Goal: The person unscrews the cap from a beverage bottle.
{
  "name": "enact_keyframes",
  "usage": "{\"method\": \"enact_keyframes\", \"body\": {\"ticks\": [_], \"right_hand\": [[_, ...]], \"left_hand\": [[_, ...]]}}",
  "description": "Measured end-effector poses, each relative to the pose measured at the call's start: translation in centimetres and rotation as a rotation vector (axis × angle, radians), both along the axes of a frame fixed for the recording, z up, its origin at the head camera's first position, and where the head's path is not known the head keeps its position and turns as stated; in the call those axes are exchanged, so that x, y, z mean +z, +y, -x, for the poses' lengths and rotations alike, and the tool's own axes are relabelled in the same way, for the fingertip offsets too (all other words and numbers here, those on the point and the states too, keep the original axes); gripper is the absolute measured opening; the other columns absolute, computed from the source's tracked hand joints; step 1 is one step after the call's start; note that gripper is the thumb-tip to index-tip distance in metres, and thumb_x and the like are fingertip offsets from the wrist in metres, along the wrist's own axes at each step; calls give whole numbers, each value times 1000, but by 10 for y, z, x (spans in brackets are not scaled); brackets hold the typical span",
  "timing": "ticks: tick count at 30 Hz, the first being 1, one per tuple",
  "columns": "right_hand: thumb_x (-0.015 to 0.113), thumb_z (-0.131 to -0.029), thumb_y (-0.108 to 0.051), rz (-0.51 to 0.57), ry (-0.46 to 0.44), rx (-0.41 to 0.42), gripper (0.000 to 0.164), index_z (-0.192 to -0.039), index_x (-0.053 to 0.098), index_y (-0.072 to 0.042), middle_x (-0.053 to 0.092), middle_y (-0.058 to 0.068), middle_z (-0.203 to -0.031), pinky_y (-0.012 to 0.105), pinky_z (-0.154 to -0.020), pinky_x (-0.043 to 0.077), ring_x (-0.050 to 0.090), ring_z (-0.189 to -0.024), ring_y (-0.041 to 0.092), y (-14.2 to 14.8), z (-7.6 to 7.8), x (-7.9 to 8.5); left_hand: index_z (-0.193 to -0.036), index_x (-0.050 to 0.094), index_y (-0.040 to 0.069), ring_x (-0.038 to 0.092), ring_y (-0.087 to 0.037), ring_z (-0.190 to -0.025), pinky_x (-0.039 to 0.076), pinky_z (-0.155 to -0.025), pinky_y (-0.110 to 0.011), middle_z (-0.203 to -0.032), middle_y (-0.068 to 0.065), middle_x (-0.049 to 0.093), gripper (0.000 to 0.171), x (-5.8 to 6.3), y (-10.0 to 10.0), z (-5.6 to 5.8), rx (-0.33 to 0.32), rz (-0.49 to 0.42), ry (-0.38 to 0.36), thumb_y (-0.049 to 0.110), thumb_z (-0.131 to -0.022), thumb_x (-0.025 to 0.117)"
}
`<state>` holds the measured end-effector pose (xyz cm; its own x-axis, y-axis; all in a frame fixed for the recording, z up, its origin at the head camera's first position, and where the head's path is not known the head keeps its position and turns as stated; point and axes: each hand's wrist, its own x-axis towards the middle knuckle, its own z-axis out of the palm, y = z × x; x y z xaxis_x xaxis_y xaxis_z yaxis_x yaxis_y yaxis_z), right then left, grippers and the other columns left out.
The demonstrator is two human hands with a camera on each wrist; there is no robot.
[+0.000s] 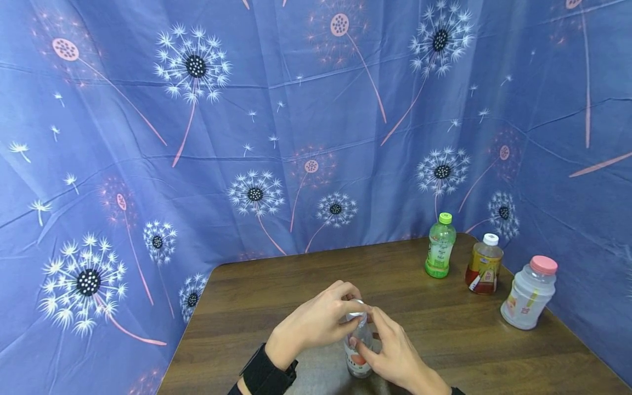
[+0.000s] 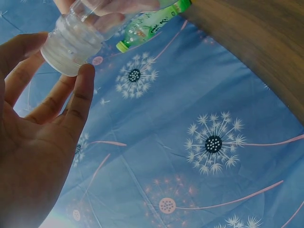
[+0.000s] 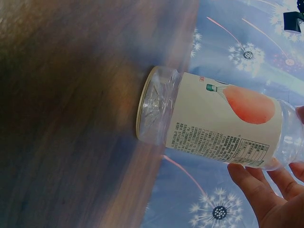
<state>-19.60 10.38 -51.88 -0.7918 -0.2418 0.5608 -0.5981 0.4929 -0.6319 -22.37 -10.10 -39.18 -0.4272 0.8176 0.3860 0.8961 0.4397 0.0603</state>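
A clear plastic bottle (image 1: 357, 362) with a pale label and an orange-red balloon picture stands at the table's near middle, between both hands. My left hand (image 1: 316, 321) reaches over its top, thumb and fingertips pinching the whitish cap (image 2: 66, 54) from the sides. Lower down, my right hand (image 1: 395, 351) holds the bottle round its upper body, thumb on the near side. In the right wrist view, the right fingers (image 3: 259, 187) curve round the bottle's shoulder, just above the label (image 3: 223, 121).
On the table's right side stand a green bottle (image 1: 440, 247) with a lime cap, a white-capped bottle (image 1: 484, 266) of reddish-brown liquid, and a white jar (image 1: 528, 296) with a pink lid. A blue dandelion-print cloth (image 1: 345, 137) hangs behind the wooden table (image 1: 276, 280).
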Motion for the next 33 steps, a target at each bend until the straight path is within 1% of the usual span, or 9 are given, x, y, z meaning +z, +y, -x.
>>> {"method": "enact_keyframes", "body": {"ticks": [5,9,13,16,20,23,26,30,33], "right_hand": [[84,-90,-34,3,-14,1,56,-138,54,-34,60,-23,-122,22,-73,58,68,-108,9,0,0,0],[84,-91,-34,-2,-3,2,55,-137,54,-34,60,-22,-123,21,-74,58,68,-107,9,0,0,0],[84,-91,-32,-8,18,7,54,-136,54,-35,61,-21,-123,20,-74,57,69,-107,11,0,1,0],[84,-91,-32,-8,30,8,54,-136,54,-34,61,-20,-124,20,-73,58,70,-108,12,0,1,-1],[85,-90,-31,-9,42,6,54,-135,55,-32,61,-19,-124,20,-72,58,70,-108,13,1,2,-1],[85,-90,-31,-8,38,6,52,-133,55,-32,60,-19,-122,21,-72,59,70,-107,12,1,3,-1],[85,-90,-28,-2,21,19,52,-132,55,-32,60,-20,-121,21,-73,59,70,-106,12,2,3,-1],[86,-87,-16,5,1,35,60,-136,55,-26,61,-17,-123,20,-74,59,70,-106,12,2,2,-1],[86,-83,-8,-6,7,34,66,-140,54,-22,62,-13,-125,21,-74,61,69,-106,13,1,1,-2]], "left_hand": [[-119,79,21,59,-9,-107,47,-87,-11,-118,3,64,20,-2,0,1,11,17,-2,23,-101,71],[-119,79,21,59,-9,-109,47,-87,-10,-120,3,64,20,-2,-1,1,0,29,-4,23,-102,71],[-120,79,21,60,-9,-114,47,-90,-9,-123,2,65,20,-2,-2,1,-18,36,-29,21,-102,70],[-119,79,18,61,-10,-118,47,-95,-10,-125,1,66,20,-2,-2,2,-51,30,-71,16,-101,70],[-117,78,15,63,-11,-122,47,-101,-12,-129,-1,68,20,2,-2,4,-101,17,-160,9,-100,69],[-115,77,12,63,-9,-121,48,-98,-13,-131,-2,68,22,7,-2,5,-127,6,-247,2,-97,68],[-111,76,11,63,-7,-118,48,-93,-12,-129,-1,68,25,8,-1,6,-139,4,-296,-4,-92,68],[-111,72,15,59,-5,-112,45,-88,-9,-123,4,66,31,4,3,5,-132,19,-256,-2,-86,73],[-122,69,19,56,-5,-118,46,-94,-11,-126,7,63,40,1,6,4,-119,23,-201,6,-85,77]]}}
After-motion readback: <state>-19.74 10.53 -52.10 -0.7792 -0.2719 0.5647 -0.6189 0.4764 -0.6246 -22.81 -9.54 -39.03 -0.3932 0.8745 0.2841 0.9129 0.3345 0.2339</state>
